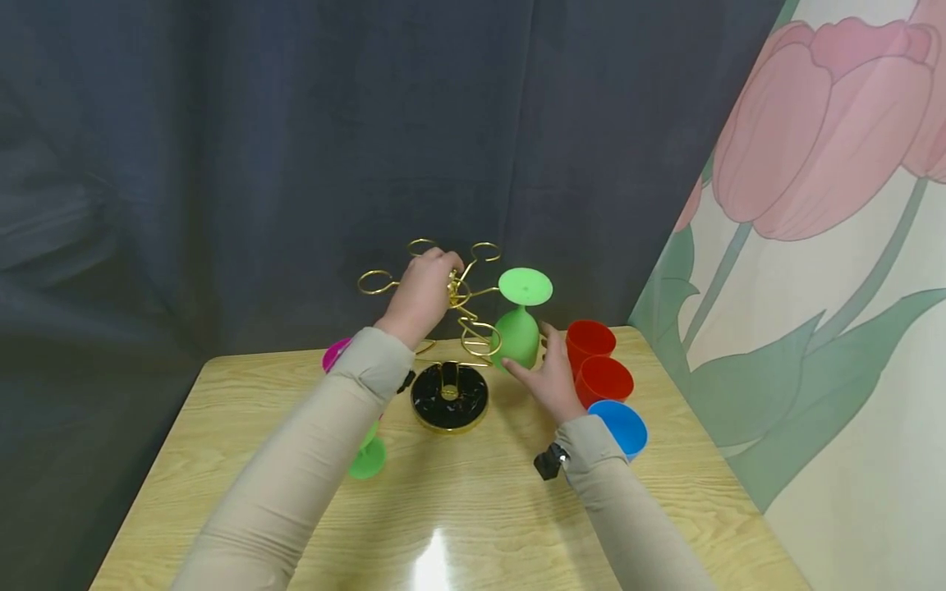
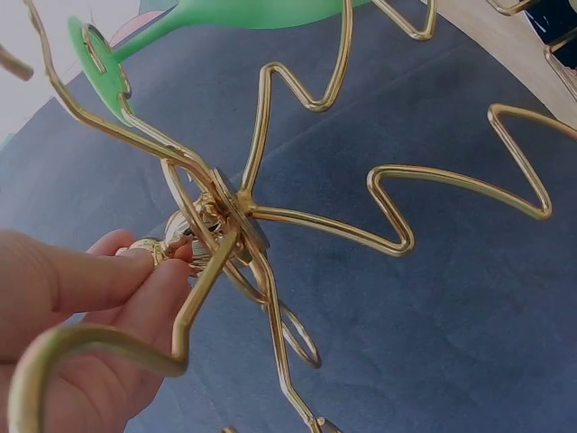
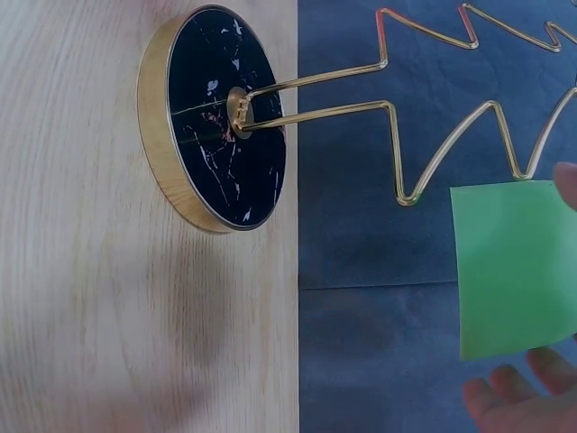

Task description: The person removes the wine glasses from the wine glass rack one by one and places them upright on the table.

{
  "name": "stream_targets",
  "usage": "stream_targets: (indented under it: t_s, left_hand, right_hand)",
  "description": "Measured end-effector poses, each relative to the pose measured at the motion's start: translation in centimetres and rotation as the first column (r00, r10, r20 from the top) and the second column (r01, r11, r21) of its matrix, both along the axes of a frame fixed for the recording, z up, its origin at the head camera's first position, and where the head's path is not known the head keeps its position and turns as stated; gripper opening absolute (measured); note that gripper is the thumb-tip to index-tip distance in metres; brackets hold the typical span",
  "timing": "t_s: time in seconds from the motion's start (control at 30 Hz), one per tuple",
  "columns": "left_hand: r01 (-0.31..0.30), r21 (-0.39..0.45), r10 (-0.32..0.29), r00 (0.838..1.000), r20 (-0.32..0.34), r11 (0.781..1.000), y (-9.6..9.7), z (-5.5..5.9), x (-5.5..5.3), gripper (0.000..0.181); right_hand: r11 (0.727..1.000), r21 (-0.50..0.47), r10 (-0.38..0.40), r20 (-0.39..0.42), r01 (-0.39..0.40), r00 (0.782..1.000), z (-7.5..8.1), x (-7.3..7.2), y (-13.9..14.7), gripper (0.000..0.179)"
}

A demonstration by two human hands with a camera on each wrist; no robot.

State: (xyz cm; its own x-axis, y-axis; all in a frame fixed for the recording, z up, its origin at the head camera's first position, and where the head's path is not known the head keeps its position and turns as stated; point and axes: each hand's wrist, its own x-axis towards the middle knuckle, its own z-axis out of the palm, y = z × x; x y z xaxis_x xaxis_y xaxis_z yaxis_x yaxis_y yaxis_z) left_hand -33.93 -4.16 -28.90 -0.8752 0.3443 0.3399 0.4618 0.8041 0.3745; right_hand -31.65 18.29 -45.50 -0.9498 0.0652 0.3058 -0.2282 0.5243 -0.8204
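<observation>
A gold wire stand (image 1: 448,361) with looped arms rises from a round black base (image 3: 225,117). My left hand (image 1: 423,297) pinches the small gold knob (image 2: 149,251) at its top between thumb and fingers. A green goblet (image 1: 517,336) hangs upside down on the stand's right side, its foot (image 2: 95,63) at one of the wire loops. Around the goblet's bowl (image 3: 514,271) is my right hand (image 1: 550,377), thumb at the front and fingers loosely spread along the far side. The fingertips (image 3: 509,383) lie right by the rim.
Two red cups (image 1: 604,379) and a blue cup (image 1: 622,428) stand in a row at the right of the wooden table (image 1: 473,509). Left of the base, a second green goblet's foot (image 1: 368,460) and a magenta piece (image 1: 334,353) show past my left sleeve. A dark curtain (image 1: 369,123) hangs behind.
</observation>
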Motion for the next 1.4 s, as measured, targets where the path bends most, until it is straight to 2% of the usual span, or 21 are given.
stream_targets:
  t_s: [0.27, 0.63, 1.0, 1.17, 1.4]
  left_hand:
    - [-0.004, -0.020, 0.004, 0.999, 0.034, 1.000, -0.1, 0.0, 0.1, 0.048]
    - [0.056, 0.040, -0.060, 0.995, 0.083, 0.998, -0.7, 0.0, -0.5, 0.036]
    - [0.132, 0.106, -0.140, 0.987, 0.074, 0.986, -1.8, 0.0, -1.8, 0.029]
    - [0.127, 0.095, -0.136, 0.987, 0.090, 0.987, -2.0, -0.1, -1.9, 0.030]
    - [0.121, 0.088, -0.129, 0.988, 0.087, 0.989, -1.9, -0.1, -1.9, 0.032]
  right_hand:
    - [1.000, -0.026, 0.010, -0.014, -0.011, 1.000, 0.0, 0.3, -0.2, 0.089]
    - [0.997, -0.072, -0.017, -0.047, 0.013, 0.999, -0.3, 1.2, -0.5, 0.089]
    - [0.993, -0.119, -0.001, -0.040, -0.004, 0.999, -0.4, 1.3, -0.7, 0.087]
    - [0.993, -0.118, 0.000, -0.021, -0.003, 1.000, -0.4, 1.5, -1.1, 0.084]
    - [0.994, -0.107, -0.017, -0.039, 0.013, 0.999, -0.1, 2.0, -1.4, 0.080]
